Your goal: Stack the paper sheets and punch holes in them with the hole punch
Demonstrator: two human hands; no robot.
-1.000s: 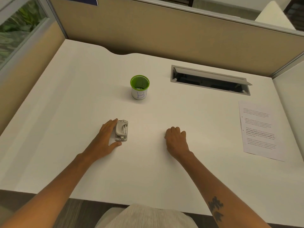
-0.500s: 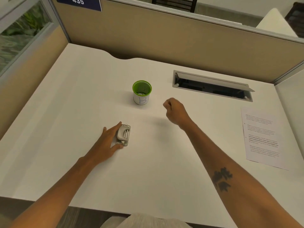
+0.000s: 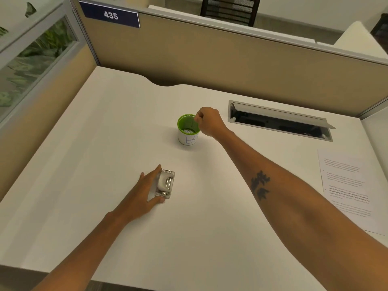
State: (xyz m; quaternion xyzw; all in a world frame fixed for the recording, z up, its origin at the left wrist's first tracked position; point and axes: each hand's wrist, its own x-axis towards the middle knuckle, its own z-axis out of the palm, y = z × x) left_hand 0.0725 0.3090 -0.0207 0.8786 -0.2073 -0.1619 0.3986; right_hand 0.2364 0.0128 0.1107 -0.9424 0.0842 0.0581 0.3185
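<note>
The white desk point(image 3: 105, 164) filled the view, with the paper sheets point(image 3: 348, 190) lying flat at its right edge, well apart from both hands. A green-rimmed cup point(image 3: 188, 131) marked "B" stood near the middle. The right hand point(image 3: 210, 122) hovered at the cup's rim, fingers curled and pinched together over the opening; whether they held anything could not be told. Nearer the person, the left hand point(image 3: 144, 192) lay spread, thumb and fingers touching the small metal hole punch point(image 3: 165, 184) on its left side.
</note>
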